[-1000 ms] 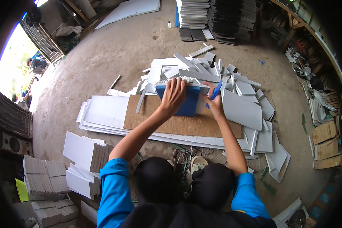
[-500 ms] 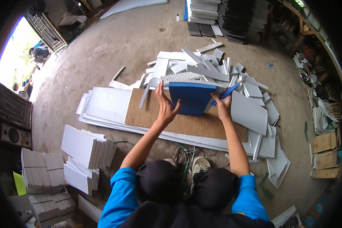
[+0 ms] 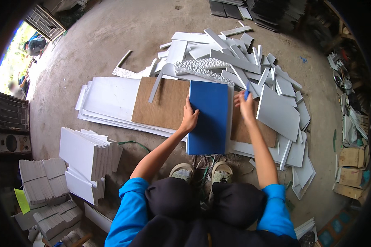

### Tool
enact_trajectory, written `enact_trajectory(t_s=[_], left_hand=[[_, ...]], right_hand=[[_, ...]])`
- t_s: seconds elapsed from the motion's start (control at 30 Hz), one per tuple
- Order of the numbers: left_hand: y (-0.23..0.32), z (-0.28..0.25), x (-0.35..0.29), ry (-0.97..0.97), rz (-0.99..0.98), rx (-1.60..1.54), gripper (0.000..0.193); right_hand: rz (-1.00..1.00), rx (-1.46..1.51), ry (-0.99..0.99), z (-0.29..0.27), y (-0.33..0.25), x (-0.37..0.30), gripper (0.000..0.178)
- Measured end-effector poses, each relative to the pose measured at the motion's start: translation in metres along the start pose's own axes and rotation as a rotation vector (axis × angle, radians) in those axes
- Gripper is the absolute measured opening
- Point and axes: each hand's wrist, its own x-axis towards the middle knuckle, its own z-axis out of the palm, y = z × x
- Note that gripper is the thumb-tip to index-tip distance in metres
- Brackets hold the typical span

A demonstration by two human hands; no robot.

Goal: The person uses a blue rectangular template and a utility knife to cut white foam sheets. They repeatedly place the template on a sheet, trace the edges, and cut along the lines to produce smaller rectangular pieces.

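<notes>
A flat rectangular blue board (image 3: 208, 119), with pale layers showing along its edge, lies across a brown wooden board (image 3: 158, 103), its near end sticking out toward my shoes. My left hand (image 3: 189, 118) grips the blue board's left edge, thumb on the blue face and fingers along the side. To the right of the board, my right hand (image 3: 245, 106) is closed round a slim blue tool (image 3: 247, 91) that looks like a utility knife. Its blade cannot be made out. That hand is apart from the blue face.
Beyond the boards spreads a heap of white foam offcuts (image 3: 202, 49). White sheets (image 3: 111, 101) lie under the brown board. Stacked white panels (image 3: 82, 150) and tied bundles (image 3: 43, 179) stand at the near left. Cardboard (image 3: 350, 164) lines the right side. Other people are at the far-left opening.
The blue board, held tilted up before, now lies flat and nearer to me. My left hand has closed on its left edge. My right hand has moved off the board, still with the blue tool.
</notes>
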Motion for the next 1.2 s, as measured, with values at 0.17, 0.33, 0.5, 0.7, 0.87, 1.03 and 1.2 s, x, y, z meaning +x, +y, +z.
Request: enact_trajectory(t_s=[0.17, 0.33, 0.5, 0.7, 0.87, 1.03, 1.2], left_hand=[[-0.023, 0.006, 0.007, 0.1, -0.128, 0.211, 0.07], [-0.021, 0.003, -0.011, 0.194, 0.07, 0.52, 0.069], [-0.027, -0.008, -0.016, 0.118, 0.143, 0.413, 0.072], [-0.032, -0.019, -0.009, 0.051, 0.151, 0.387, 0.072], [-0.037, -0.038, -0.03, -0.119, 0.279, 0.158, 0.096], [-0.034, -0.047, -0.086, -0.227, 0.432, 0.457, 0.121], [-0.042, -0.041, -0.095, -0.234, 0.408, 0.449, 0.115]], right_hand=[[-0.169, -0.619, 0.052, 0.026, 0.061, -0.031, 0.027], [0.032, -0.551, -0.013, 0.035, 0.048, -0.047, 0.04], [0.018, -0.556, -0.019, 0.029, 0.058, -0.042, 0.041], [-0.037, -0.622, 0.013, 0.024, 0.065, -0.035, 0.043], [0.023, -0.607, -0.003, 0.026, 0.057, -0.033, 0.042], [0.038, -0.516, 0.009, 0.024, 0.064, -0.03, 0.042], [0.029, -0.505, 0.015, 0.025, 0.067, -0.03, 0.045]])
